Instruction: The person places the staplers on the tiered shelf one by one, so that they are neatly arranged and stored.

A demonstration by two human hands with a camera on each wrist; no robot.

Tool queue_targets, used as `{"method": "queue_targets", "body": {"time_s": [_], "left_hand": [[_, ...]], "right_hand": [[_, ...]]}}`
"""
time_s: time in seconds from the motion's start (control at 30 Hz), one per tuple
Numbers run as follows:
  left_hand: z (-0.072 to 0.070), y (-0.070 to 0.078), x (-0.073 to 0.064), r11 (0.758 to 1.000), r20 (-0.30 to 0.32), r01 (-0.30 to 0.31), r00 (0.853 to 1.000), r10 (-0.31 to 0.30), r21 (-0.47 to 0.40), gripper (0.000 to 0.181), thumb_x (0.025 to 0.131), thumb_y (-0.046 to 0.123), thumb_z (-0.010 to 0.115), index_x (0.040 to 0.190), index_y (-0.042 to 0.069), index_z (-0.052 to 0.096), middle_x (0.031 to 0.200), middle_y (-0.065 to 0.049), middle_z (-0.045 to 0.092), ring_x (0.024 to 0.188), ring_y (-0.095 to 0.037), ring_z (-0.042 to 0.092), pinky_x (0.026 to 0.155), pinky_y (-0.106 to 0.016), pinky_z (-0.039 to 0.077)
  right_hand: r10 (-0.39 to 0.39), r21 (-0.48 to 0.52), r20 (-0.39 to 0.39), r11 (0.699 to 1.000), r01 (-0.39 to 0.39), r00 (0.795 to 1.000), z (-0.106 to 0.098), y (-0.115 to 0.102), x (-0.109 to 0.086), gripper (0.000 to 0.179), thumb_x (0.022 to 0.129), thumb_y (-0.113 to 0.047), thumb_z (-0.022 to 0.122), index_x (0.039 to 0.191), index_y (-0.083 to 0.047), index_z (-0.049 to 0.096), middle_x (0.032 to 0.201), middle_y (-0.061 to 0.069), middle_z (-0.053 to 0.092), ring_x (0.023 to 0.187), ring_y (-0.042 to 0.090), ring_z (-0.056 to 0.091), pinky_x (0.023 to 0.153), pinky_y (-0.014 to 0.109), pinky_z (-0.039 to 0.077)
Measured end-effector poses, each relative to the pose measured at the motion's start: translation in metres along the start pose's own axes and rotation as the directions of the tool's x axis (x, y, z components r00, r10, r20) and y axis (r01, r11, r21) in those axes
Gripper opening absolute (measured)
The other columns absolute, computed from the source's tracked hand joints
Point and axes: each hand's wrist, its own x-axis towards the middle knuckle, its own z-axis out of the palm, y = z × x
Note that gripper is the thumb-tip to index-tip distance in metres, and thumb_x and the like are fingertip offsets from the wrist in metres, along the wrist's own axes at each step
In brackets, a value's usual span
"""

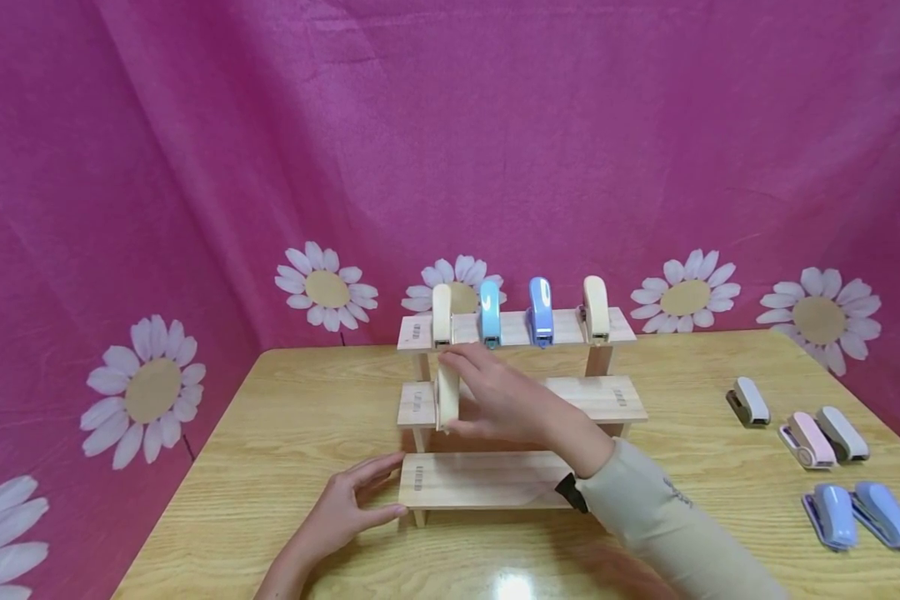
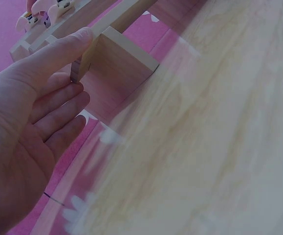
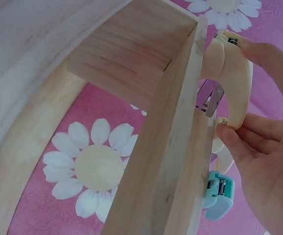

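My right hand (image 1: 506, 396) pinches a cream stapler (image 1: 447, 396) at the left end of the stand's middle shelf. In the right wrist view, the thumb and fingertips hold opposite ends of this stapler (image 3: 236, 81), its metal underside facing the board. My left hand (image 1: 348, 500) grips the left end of the three-tier wooden stand's (image 1: 487, 483) lowest shelf, thumb at the front corner and fingers at the back one. On the top shelf stand a cream stapler (image 1: 442, 314), a light blue stapler (image 1: 490, 314), a periwinkle stapler (image 1: 541, 312) and another cream stapler (image 1: 596, 310).
Several staplers lie on the table (image 1: 307, 392) at the right: a white one (image 1: 752, 402), a pink one (image 1: 810, 439), another white one (image 1: 843, 433) and two blue ones, the nearer-left (image 1: 834, 515) and the right (image 1: 887, 512). A magenta daisy-print cloth (image 1: 495, 150) hangs behind.
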Motion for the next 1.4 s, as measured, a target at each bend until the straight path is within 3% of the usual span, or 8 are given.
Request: {"method": "queue_targets", "body": {"time_s": [0.83,1.4], "left_hand": [[-0.0006,0.0028,0.0020,1.000,-0.010,-0.016,1.000,0.016,0.025,0.066,0.082,0.025,0.079,0.139,0.004,0.053,0.141,-0.021,0.054,0.127,-0.038,0.056,0.108,-0.037,0.050],[-0.0003,0.0023,0.0000,0.999,-0.010,-0.010,1.000,0.011,0.033,0.067,0.082,0.025,0.079,0.139,0.003,0.053,0.141,-0.021,0.054,0.126,-0.038,0.057,0.107,-0.039,0.050]], "right_hand": [[-0.009,-0.042,0.035,0.999,0.011,0.999,0.0010,0.0000,-0.0007,0.077,0.087,-0.040,0.073,0.145,0.002,0.043,0.147,0.019,0.048,0.136,0.031,0.049,0.114,0.038,0.046],[-0.017,-0.057,0.024,0.998,0.018,1.000,0.0022,0.0002,-0.0040,0.077,0.088,-0.044,0.070,0.145,0.000,0.043,0.150,0.019,0.045,0.135,0.032,0.050,0.110,0.040,0.051]]}}
